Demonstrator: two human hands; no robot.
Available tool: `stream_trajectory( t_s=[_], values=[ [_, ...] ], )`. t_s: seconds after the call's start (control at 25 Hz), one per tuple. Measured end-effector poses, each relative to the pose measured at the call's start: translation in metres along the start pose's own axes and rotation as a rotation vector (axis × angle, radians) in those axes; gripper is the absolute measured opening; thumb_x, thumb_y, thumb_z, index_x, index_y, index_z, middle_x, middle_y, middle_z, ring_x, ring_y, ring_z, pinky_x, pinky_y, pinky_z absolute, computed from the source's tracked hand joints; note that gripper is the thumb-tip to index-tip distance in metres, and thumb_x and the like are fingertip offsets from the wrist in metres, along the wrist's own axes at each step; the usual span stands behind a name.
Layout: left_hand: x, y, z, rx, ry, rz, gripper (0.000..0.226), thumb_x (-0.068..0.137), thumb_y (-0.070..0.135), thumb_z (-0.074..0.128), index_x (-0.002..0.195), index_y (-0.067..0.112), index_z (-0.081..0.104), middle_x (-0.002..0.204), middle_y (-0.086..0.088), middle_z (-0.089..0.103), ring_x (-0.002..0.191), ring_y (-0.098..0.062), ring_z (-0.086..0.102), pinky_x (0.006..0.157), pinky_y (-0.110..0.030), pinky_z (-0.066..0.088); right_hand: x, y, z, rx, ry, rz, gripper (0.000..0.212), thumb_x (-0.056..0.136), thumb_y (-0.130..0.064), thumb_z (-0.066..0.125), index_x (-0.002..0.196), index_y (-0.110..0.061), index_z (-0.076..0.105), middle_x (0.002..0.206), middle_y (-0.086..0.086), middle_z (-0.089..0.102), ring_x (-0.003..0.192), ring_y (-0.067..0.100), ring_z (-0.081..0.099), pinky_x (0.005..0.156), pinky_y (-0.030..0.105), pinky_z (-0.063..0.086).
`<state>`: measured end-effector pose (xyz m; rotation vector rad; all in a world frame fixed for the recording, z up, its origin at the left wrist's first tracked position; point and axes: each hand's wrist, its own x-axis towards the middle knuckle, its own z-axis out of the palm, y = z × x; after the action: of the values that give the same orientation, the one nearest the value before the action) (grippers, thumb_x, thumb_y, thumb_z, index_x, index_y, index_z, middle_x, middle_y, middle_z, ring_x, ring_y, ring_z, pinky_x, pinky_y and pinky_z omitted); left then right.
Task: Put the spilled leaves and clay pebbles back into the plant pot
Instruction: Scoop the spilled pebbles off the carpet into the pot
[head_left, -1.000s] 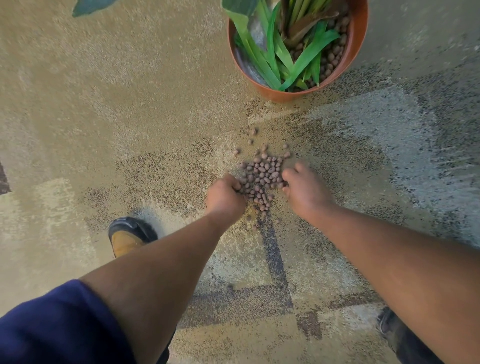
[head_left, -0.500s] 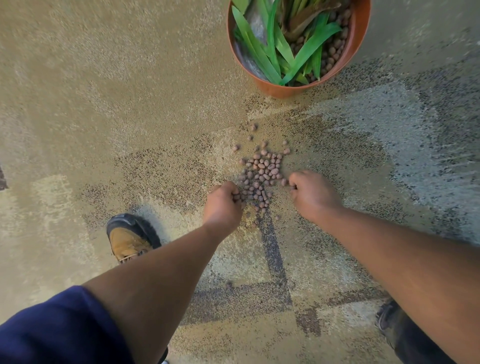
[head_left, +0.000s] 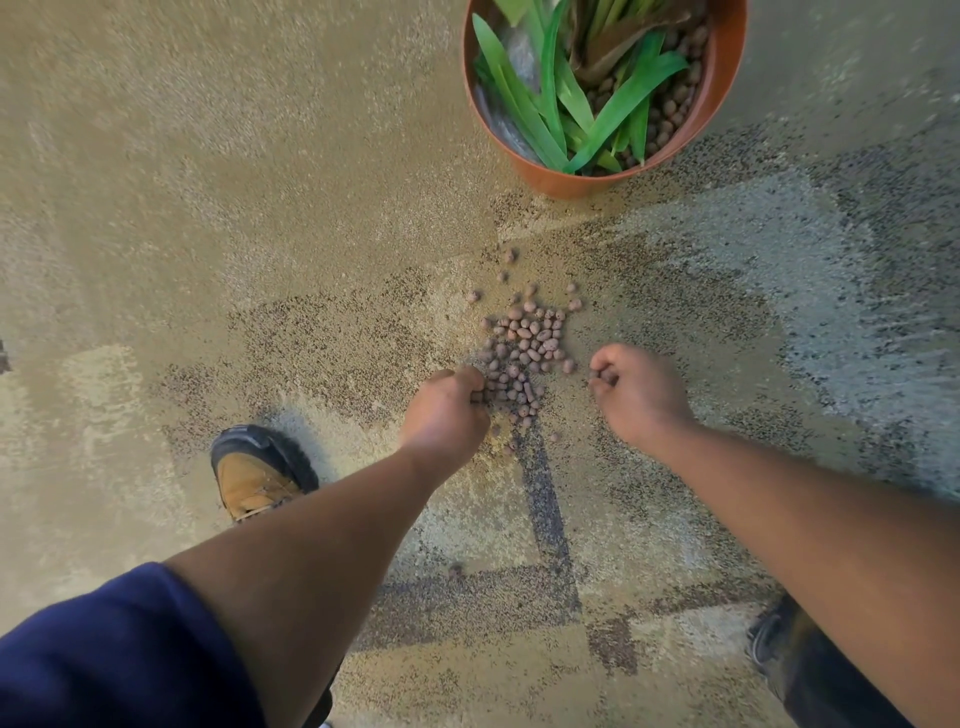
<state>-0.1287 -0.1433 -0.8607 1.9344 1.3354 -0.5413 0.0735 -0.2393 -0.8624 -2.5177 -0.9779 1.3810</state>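
A small heap of clay pebbles (head_left: 524, 353) lies on carpet (head_left: 208, 208) below the terracotta plant pot (head_left: 722, 93). The left hand (head_left: 447, 410) and right hand (head_left: 636, 392) curl closed around pebbles. Light, hard and rolling, they probably suit scooping from the pile's edges.

Pebbles (head_left: 524, 353) lie between hands (pot (head_left: 724, 98) beyond).

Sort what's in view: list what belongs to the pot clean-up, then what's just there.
Part of the job:
- spilled clay pebbles on the carpet
- plant pot with green leaves
- left hand, curled at the pile's edge
- right hand, closed on pebbles

Just there:
- tan shoe
- patterned carpet
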Motion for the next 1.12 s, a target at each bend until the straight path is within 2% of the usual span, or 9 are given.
stream_trajectory(
  t_s=[0.24, 0.44, 0.52, 0.6, 0.68, 0.8, 0.96, 1.04, 1.12],
  values=[
    [0.005, -0.002, 0.003, 0.022, -0.035, -0.009, 0.010, 0.098, 0.016, 0.063, 0.107, 0.017, 0.067, 0.104, -0.001, 0.062, 0.085, -0.016, 0.064, 0.063, -0.012, 0.049, 0.000, -0.004, 0.002, 0.062, 0.022, 0.072, 0.013, 0.094, -0.006, 0.069, 0.092, -0.019, 0.067, 0.084, -0.004, 0.066, 0.074, 0.009, 0.066, 0.058, 0.021, 0.055],
    [0.004, -0.004, -0.009, -0.214, -0.066, -0.105, 0.014, 0.094, 0.006, 0.067, 0.101, 0.017, 0.070, 0.096, -0.001, 0.071, 0.078, -0.005, 0.071, 0.060, -0.009, 0.055, -0.007, -0.008, -0.003, 0.356, 0.023, 0.189, 0.019, 0.093, -0.001, 0.069, 0.091, -0.020, 0.065, 0.093, 0.002, 0.070, 0.085, 0.019, 0.071, 0.066, 0.023, 0.055],
    [0.000, 0.008, -0.026, -0.347, -0.026, -0.151, 0.014, 0.093, 0.008, 0.070, 0.100, 0.020, 0.068, 0.091, 0.000, 0.071, 0.076, -0.006, 0.071, 0.063, -0.008, 0.055, -0.015, -0.016, -0.015, 0.499, 0.048, 0.204, 0.020, 0.093, -0.001, 0.068, 0.091, -0.021, 0.064, 0.093, 0.002, 0.069, 0.088, 0.022, 0.071, 0.071, 0.028, 0.059],
    [-0.005, 0.036, -0.055, -0.529, 0.014, -0.120, 0.015, 0.092, 0.009, 0.072, 0.097, 0.022, 0.067, 0.088, -0.001, 0.070, 0.079, -0.015, 0.072, 0.073, -0.018, 0.060, -0.024, -0.033, -0.034, 0.622, 0.151, 0.151, 0.021, 0.093, -0.002, 0.069, 0.091, -0.023, 0.064, 0.093, 0.000, 0.070, 0.088, 0.019, 0.072, 0.077, 0.031, 0.062],
    [-0.005, 0.075, -0.093, -0.698, 0.088, 0.013, 0.014, 0.091, 0.009, 0.074, 0.095, 0.020, 0.066, 0.089, -0.004, 0.070, 0.081, -0.019, 0.072, 0.079, -0.027, 0.062, -0.027, -0.057, -0.066, 0.718, 0.295, 0.024, 0.019, 0.092, -0.005, 0.070, 0.095, -0.023, 0.065, 0.092, -0.003, 0.070, 0.083, 0.011, 0.071, 0.076, 0.027, 0.062],
    [0.015, 0.130, -0.142, -0.816, 0.226, 0.195, 0.016, 0.088, 0.004, 0.077, 0.096, 0.013, 0.066, 0.089, -0.008, 0.072, 0.077, -0.019, 0.073, 0.074, -0.028, 0.063, -0.017, -0.090, -0.115, 0.818, 0.437, -0.144, 0.016, 0.091, -0.006, 0.073, 0.097, -0.019, 0.067, 0.091, -0.002, 0.070, 0.079, 0.008, 0.070, 0.073, 0.024, 0.062],
    [0.059, 0.158, -0.166, -0.864, 0.352, 0.103, 0.023, 0.084, 0.004, 0.081, 0.103, 0.004, 0.068, 0.085, -0.006, 0.075, 0.064, -0.005, 0.073, 0.058, -0.016, 0.057, 0.015, -0.111, -0.142, 0.819, 0.422, -0.151, 0.017, 0.089, -0.007, 0.077, 0.101, -0.016, 0.068, 0.092, 0.001, 0.072, 0.081, 0.009, 0.073, 0.072, 0.025, 0.063],
    [0.070, 0.151, -0.164, -0.874, 0.392, 0.070, 0.027, 0.086, 0.005, 0.079, 0.109, 0.005, 0.067, 0.091, -0.002, 0.076, 0.071, -0.001, 0.074, 0.060, -0.016, 0.058, 0.029, -0.113, -0.143, 0.822, 0.408, -0.131, 0.022, 0.089, -0.005, 0.076, 0.107, -0.015, 0.069, 0.099, 0.001, 0.073, 0.092, 0.012, 0.074, 0.082, 0.030, 0.064],
    [0.068, 0.144, -0.157, -0.879, 0.427, 0.108, 0.019, 0.088, 0.001, 0.076, 0.103, 0.011, 0.069, 0.089, 0.004, 0.075, 0.075, 0.000, 0.074, 0.066, -0.019, 0.061, 0.029, -0.109, -0.141, 0.822, 0.430, -0.135, 0.022, 0.089, 0.000, 0.073, 0.105, -0.015, 0.070, 0.099, 0.001, 0.073, 0.095, 0.016, 0.073, 0.086, 0.034, 0.063]
  ],
)
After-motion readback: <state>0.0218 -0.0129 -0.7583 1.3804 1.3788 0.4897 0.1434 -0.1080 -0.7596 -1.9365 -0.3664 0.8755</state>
